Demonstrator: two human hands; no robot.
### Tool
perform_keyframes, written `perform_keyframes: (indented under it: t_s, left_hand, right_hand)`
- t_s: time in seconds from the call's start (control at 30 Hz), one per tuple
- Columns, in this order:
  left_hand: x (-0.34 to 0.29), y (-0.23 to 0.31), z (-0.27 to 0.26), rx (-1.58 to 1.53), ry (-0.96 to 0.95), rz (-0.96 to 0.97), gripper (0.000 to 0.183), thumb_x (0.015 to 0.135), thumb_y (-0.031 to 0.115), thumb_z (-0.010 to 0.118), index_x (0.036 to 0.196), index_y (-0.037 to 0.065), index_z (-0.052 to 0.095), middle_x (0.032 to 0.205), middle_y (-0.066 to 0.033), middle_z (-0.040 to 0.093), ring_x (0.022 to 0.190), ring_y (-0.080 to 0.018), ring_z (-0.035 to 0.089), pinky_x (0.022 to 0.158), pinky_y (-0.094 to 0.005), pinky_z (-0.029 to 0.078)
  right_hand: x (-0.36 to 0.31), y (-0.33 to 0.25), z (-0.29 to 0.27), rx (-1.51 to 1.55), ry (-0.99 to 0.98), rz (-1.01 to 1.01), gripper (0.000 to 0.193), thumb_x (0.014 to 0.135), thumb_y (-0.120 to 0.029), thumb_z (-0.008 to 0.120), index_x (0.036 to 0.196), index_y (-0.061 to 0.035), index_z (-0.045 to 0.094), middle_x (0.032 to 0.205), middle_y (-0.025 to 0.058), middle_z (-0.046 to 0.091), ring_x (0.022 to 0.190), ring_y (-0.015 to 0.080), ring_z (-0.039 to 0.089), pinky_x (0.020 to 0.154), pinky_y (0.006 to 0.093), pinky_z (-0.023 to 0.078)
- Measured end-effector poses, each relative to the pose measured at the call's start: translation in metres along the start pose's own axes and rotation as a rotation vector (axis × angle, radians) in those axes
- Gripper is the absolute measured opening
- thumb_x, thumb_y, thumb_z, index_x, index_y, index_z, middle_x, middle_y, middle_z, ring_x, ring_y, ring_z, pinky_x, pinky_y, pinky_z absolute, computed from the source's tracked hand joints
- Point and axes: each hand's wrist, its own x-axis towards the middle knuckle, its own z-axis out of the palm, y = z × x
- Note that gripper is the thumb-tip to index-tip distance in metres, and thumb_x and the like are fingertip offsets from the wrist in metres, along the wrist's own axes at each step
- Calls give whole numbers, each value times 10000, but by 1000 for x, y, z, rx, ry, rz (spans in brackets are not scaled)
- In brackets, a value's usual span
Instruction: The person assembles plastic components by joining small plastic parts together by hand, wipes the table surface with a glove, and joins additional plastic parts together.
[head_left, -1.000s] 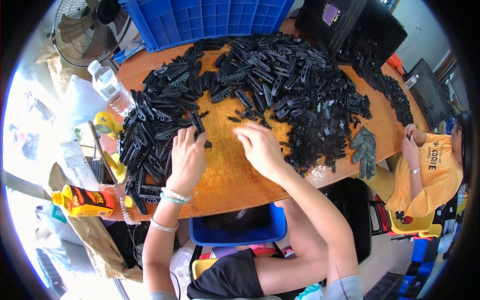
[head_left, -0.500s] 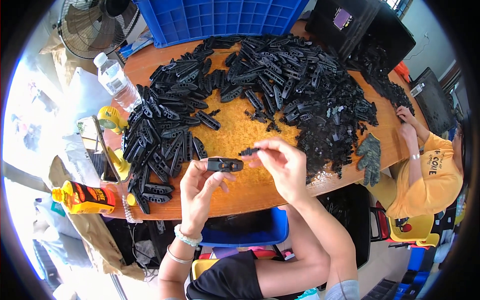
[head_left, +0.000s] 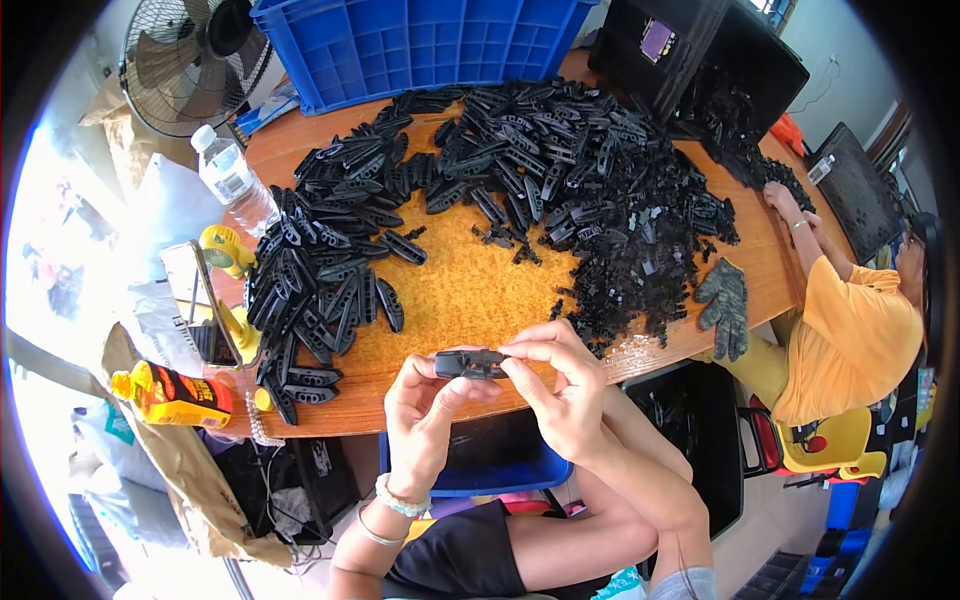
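Observation:
Between the fingers and thumb of my left hand (head_left: 425,405) is a long black plastic housing (head_left: 457,365), held level above the table's near edge. My right hand (head_left: 563,385) pinches a small black toothed plastic piece (head_left: 492,357) against the housing's right end. The fingertips partly cover this small piece, so how deep it sits in the housing cannot be made out. Past my hands, a heap of similar black housings (head_left: 340,190) curves over the left and far table. Small black toothed pieces (head_left: 640,270) lie piled to the right.
A blue crate (head_left: 430,50) stands at the back. On the left are a water bottle (head_left: 235,180), a phone on a stand (head_left: 195,295) and a yellow bottle (head_left: 180,395). A camouflage glove (head_left: 725,308) lies right, near a co-worker in orange (head_left: 850,330). A blue bin (head_left: 500,470) sits below the edge.
My right hand has brought the small piece from beside the housing onto its right end. Both hands are now close together, and the housing has moved slightly right and down.

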Motion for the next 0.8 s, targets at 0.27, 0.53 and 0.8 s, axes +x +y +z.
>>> perform_keyframes:
  t_s: [0.27, 0.53, 0.8]
  left_hand:
    - [-3, 2, 2, -15, 73, -11, 139, 884, -37, 562, 946, 3, 444, 1066, -210, 616, 856, -243, 669, 777, -341, 555]
    - [0, 13, 9, 147, 198, -92, 349, 772, -62, 693, 1056, 4, 499, 909, -76, 635, 803, -117, 617, 710, -218, 503]
    - [3, 10, 5, 276, 134, -93, 329, 761, -54, 704, 1019, 17, 514, 896, -45, 623, 801, -78, 563, 737, -207, 459]
  right_hand:
    - [-1, -6, -3, -569, 22, -488, 191, 705, 20, 690, 885, -36, 656, 874, 62, 610, 802, 235, 564, 729, 346, 412]
    - [-5, -4, -8, -172, -154, 47, 338, 801, -72, 693, 1110, 22, 596, 1005, 111, 623, 914, 196, 589, 861, 318, 454]
    - [-10, 6, -14, -20, -220, 255, 310, 839, -53, 667, 1120, 49, 583, 990, 69, 634, 872, 107, 582, 796, 259, 478]
